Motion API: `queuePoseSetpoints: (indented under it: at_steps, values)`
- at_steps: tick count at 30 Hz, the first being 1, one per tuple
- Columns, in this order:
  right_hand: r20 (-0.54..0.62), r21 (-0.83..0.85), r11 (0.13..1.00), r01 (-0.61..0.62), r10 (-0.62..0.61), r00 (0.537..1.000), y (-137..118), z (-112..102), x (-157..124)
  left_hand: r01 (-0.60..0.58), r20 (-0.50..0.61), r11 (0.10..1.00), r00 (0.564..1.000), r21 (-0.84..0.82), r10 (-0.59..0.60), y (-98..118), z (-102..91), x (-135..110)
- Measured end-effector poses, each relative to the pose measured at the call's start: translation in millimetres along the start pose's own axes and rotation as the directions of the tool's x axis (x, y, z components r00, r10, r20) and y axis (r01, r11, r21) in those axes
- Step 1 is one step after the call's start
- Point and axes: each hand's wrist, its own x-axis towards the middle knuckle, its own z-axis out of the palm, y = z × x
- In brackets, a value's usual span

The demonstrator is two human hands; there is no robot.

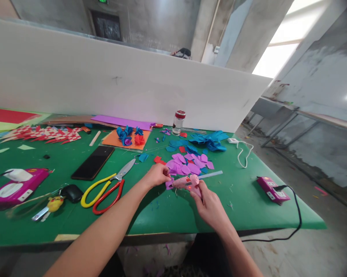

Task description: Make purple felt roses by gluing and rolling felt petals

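My right hand (209, 202) is wrapped round the handle of a pink hot glue gun (194, 181). A clear glue stick (212, 174) juts from its back, and a small red light shows on its body. The nozzle points left, close to a small purple paper piece (169, 184). That piece is pinched in the fingers of my left hand (158, 175); whether the nozzle touches it I cannot tell. Just beyond both hands lies a heap of purple petals (185, 164), with blue petals (209, 141) spread behind them.
Scissors (115, 182), a phone (93, 162) and keys (54, 203) lie on the left. Finished paper flowers (130, 134) rest on an orange sheet. A lidded jar (178, 123) stands by the white board (127, 80). Power strips (273, 189) with cords occupy both sides of the green table (236, 207).
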Motion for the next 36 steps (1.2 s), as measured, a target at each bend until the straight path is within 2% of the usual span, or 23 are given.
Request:
queuePoseSetpoints:
  at_steps: [11,15,18,22,27,31,36]
  values:
    - [-0.027,-0.036,0.999,-0.034,0.033,0.999,5,-5,-1,0.016,-0.003,1.0,1.0,0.019,-0.016,3,-1.0,0]
    - [-0.045,0.089,0.995,-0.05,0.054,0.998,12,-10,-2,0.032,0.015,0.999,0.999,-0.038,-0.031,2,0.2,1]
    - [0.0,0.253,0.964,-0.079,0.082,0.997,20,-13,-2,0.041,0.023,0.997,0.999,-0.068,-0.04,2,0.2,1]
    - [0.073,0.501,0.851,-0.156,0.138,0.988,28,-14,-1,0.031,0.017,0.998,0.999,-0.047,-0.031,2,-0.6,0]
    - [0.141,0.726,0.642,-0.249,0.215,0.966,26,-14,2,0.014,-0.002,0.999,1.0,-0.045,-0.014,-1,0.1,2]
    - [0.221,0.818,0.48,-0.316,0.246,0.944,19,-18,4,-0.011,-0.007,0.999,1.0,-0.045,0.011,-3,0.1,3]
    - [0.312,0.861,0.319,-0.397,0.286,0.906,22,-24,5,-0.003,-0.005,0.998,1.0,-0.062,0.002,-3,-0.8,2]
